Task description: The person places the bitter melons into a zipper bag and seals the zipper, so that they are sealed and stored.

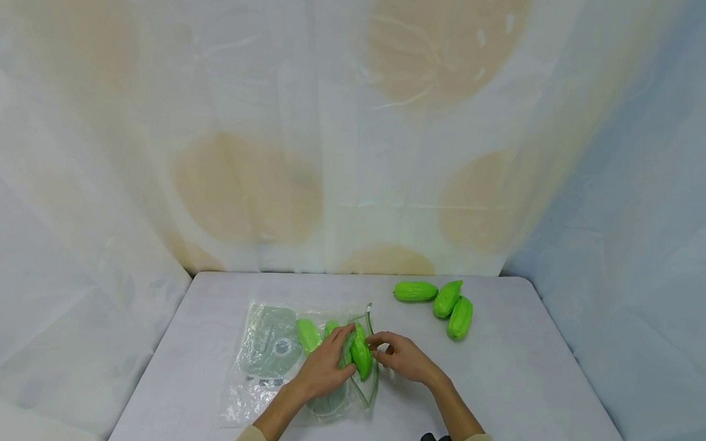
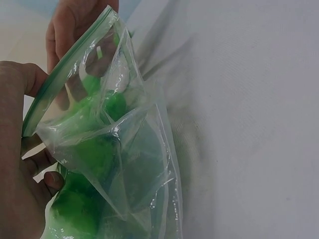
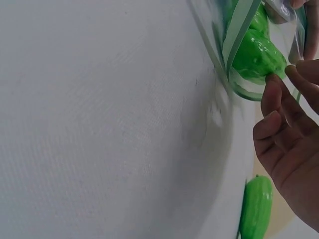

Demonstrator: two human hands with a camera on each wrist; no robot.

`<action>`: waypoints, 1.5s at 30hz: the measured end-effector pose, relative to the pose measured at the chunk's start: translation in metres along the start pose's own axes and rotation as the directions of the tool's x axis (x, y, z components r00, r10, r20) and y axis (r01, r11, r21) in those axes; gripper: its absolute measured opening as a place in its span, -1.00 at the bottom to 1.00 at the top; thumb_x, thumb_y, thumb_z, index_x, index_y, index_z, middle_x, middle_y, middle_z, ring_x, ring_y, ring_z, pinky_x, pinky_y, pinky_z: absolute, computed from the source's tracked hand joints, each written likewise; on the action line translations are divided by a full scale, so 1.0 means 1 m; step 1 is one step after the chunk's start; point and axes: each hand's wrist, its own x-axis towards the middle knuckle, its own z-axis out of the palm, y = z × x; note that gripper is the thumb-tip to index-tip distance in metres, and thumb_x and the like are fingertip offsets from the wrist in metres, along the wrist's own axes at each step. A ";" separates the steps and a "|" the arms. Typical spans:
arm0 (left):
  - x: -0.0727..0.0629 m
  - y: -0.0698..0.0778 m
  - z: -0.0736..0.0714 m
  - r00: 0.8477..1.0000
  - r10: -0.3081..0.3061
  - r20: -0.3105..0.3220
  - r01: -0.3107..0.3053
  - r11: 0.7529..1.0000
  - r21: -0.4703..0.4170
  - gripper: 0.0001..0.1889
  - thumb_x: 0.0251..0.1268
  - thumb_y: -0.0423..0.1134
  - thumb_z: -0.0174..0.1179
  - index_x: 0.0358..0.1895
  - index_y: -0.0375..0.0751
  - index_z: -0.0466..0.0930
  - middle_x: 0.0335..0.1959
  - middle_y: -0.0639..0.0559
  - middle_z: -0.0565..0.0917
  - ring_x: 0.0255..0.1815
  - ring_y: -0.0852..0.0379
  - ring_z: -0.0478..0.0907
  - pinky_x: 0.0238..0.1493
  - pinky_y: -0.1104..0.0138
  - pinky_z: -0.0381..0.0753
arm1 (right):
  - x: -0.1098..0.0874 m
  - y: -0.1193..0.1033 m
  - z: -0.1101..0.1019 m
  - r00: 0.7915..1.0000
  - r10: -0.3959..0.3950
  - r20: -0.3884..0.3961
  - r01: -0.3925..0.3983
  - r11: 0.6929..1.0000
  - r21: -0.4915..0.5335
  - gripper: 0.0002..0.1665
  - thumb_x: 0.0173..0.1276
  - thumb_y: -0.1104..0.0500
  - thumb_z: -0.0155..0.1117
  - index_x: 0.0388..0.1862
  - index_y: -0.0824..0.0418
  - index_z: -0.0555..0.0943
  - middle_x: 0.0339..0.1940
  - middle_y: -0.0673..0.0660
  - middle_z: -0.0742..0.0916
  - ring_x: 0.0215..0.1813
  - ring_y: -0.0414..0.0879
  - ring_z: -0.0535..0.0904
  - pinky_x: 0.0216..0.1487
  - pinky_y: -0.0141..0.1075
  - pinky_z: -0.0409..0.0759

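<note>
Loading a clear zip bag [image 2: 137, 174] looks like the step in hand. Nearest, the left hand [image 1: 323, 369] holds it by its green-edged mouth, fingers spread at the rim; the right hand [image 1: 406, 360], half closed, has its fingertips at a green vegetable [image 1: 360, 355] in that mouth, though I cannot tell whether they pinch it or merely touch. That vegetable lies between the two hands. The next move probably calls for easing it deeper while the left hand holds the rim wide. Just past the left hand, more vegetables [image 1: 309, 336] show through the bag. Farther off, three loose vegetables [image 1: 447, 299] lie near the far edge of the table [image 1: 523, 376], well apart from both hands.
</note>
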 end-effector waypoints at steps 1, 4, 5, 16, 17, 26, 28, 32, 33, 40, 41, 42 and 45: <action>0.000 0.000 0.000 1.000 0.003 -0.003 -0.003 1.000 0.001 -0.15 0.21 -0.10 0.23 0.59 -0.08 0.11 0.45 0.07 0.36 0.33 0.03 0.45 0.11 0.08 0.58 | 0.000 0.000 0.000 1.000 0.004 0.003 -0.004 1.000 -0.007 -0.58 0.54 0.10 0.14 0.31 0.11 0.57 0.09 0.12 0.69 -0.19 -0.05 0.63 -0.28 -0.28 0.59; 0.000 -0.001 0.001 1.000 0.012 -0.011 -0.012 1.000 0.006 -0.15 0.21 -0.10 0.23 0.59 -0.09 0.11 0.45 0.07 0.35 0.33 0.04 0.45 0.11 0.08 0.58 | 0.000 0.000 0.000 1.000 0.008 0.008 -0.008 1.000 -0.020 -0.58 0.53 0.12 0.14 0.32 0.11 0.57 0.07 0.12 0.68 -0.21 -0.11 0.60 -0.29 -0.27 0.58; 0.001 -0.002 0.001 1.000 0.015 -0.012 -0.015 1.000 0.007 -0.15 0.22 -0.10 0.23 0.59 -0.09 0.11 0.45 0.07 0.35 0.33 0.04 0.45 0.12 0.08 0.58 | 0.000 0.000 0.000 1.000 0.008 0.010 -0.008 1.000 -0.021 -0.58 0.53 0.12 0.13 0.32 0.12 0.56 0.07 0.12 0.67 -0.21 -0.11 0.60 -0.29 -0.27 0.58; 0.001 -0.002 0.001 0.999 0.014 -0.030 -0.014 1.000 0.007 -0.15 0.21 -0.09 0.23 0.59 -0.08 0.12 0.43 0.08 0.36 0.31 0.07 0.46 0.11 0.10 0.58 | 0.002 0.003 -0.002 1.000 0.007 0.016 -0.007 1.000 -0.004 -0.57 0.54 0.11 0.11 0.34 0.06 0.56 0.08 0.12 0.70 -0.17 0.02 0.64 -0.28 -0.25 0.58; 0.001 -0.002 0.001 0.999 0.015 -0.030 -0.015 1.000 0.007 -0.15 0.21 -0.10 0.23 0.58 -0.09 0.13 0.43 0.08 0.36 0.31 0.07 0.46 0.11 0.10 0.58 | 0.002 0.003 -0.002 1.000 0.007 0.016 -0.007 1.000 -0.002 -0.57 0.54 0.10 0.11 0.34 0.06 0.56 0.09 0.13 0.70 -0.16 0.03 0.65 -0.28 -0.25 0.58; 0.001 0.000 0.001 0.999 0.027 -0.031 -0.027 1.000 0.004 -0.14 0.19 -0.12 0.22 0.59 -0.06 0.10 0.43 0.04 0.38 0.28 0.03 0.49 0.09 0.10 0.59 | 0.000 0.001 -0.001 1.000 0.009 0.023 -0.009 1.000 -0.007 -0.58 0.55 0.09 0.11 0.33 0.06 0.55 0.11 0.15 0.69 -0.20 -0.12 0.61 -0.26 -0.27 0.58; 0.000 0.000 0.001 0.999 0.028 -0.035 -0.028 1.000 0.003 -0.15 0.19 -0.12 0.22 0.59 -0.04 0.10 0.42 0.04 0.38 0.28 0.03 0.49 0.10 0.10 0.59 | 0.000 0.001 0.000 1.000 0.008 0.026 -0.008 1.000 -0.003 -0.57 0.55 0.10 0.11 0.33 0.07 0.55 0.12 0.14 0.69 -0.20 -0.11 0.61 -0.26 -0.26 0.58; 0.000 0.001 0.003 0.999 0.030 -0.041 -0.030 1.000 0.002 -0.14 0.19 -0.13 0.23 0.59 -0.01 0.10 0.42 0.05 0.38 0.27 0.03 0.50 0.10 0.10 0.59 | 0.000 0.001 0.000 0.999 0.016 0.035 -0.016 1.000 0.007 -0.57 0.54 0.12 0.11 0.34 0.07 0.55 0.13 0.14 0.70 -0.18 -0.09 0.61 -0.25 -0.26 0.58; 0.000 0.000 0.003 0.999 0.031 -0.041 -0.031 1.000 0.001 -0.14 0.19 -0.13 0.23 0.59 -0.01 0.09 0.42 0.05 0.38 0.27 0.03 0.50 0.10 0.10 0.59 | 0.001 0.001 0.000 0.999 0.018 0.037 -0.018 1.000 0.008 -0.57 0.54 0.12 0.11 0.34 0.07 0.55 0.13 0.13 0.70 -0.17 -0.08 0.61 -0.24 -0.26 0.58; -0.001 -0.001 0.002 0.998 0.039 -0.044 -0.040 0.999 -0.010 -0.14 0.18 -0.13 0.23 0.59 -0.05 0.10 0.43 0.03 0.38 0.29 0.01 0.49 0.11 0.10 0.59 | 0.001 0.003 0.002 0.999 0.010 0.041 -0.011 1.000 0.018 -0.57 0.53 0.14 0.11 0.33 0.09 0.55 0.13 0.15 0.70 -0.14 0.03 0.63 -0.24 -0.25 0.58; -0.001 -0.001 0.002 0.998 0.040 -0.044 -0.040 0.999 -0.008 -0.14 0.18 -0.13 0.23 0.59 -0.06 0.10 0.43 0.03 0.38 0.30 0.00 0.49 0.12 0.10 0.58 | 0.001 0.003 0.002 0.999 0.009 0.042 -0.010 1.000 0.018 -0.57 0.53 0.14 0.12 0.33 0.09 0.55 0.13 0.15 0.70 -0.14 0.03 0.63 -0.24 -0.25 0.58; -0.001 -0.001 0.002 0.998 0.040 -0.042 -0.040 0.999 -0.006 -0.14 0.18 -0.12 0.23 0.59 -0.06 0.10 0.43 0.03 0.38 0.30 0.00 0.49 0.13 0.10 0.58 | 0.001 0.003 0.002 0.999 0.008 0.043 -0.009 1.000 0.018 -0.57 0.53 0.14 0.12 0.33 0.09 0.55 0.12 0.16 0.70 -0.14 0.04 0.63 -0.24 -0.26 0.58; -0.001 -0.001 0.002 0.998 0.042 -0.044 -0.042 0.999 -0.001 -0.13 0.18 -0.11 0.23 0.59 -0.04 0.10 0.42 0.03 0.38 0.30 0.01 0.49 0.15 0.09 0.57 | 0.001 0.001 0.002 0.999 0.006 0.047 -0.007 1.000 0.021 -0.56 0.53 0.14 0.12 0.34 0.10 0.54 0.11 0.17 0.70 -0.14 0.07 0.64 -0.25 -0.26 0.57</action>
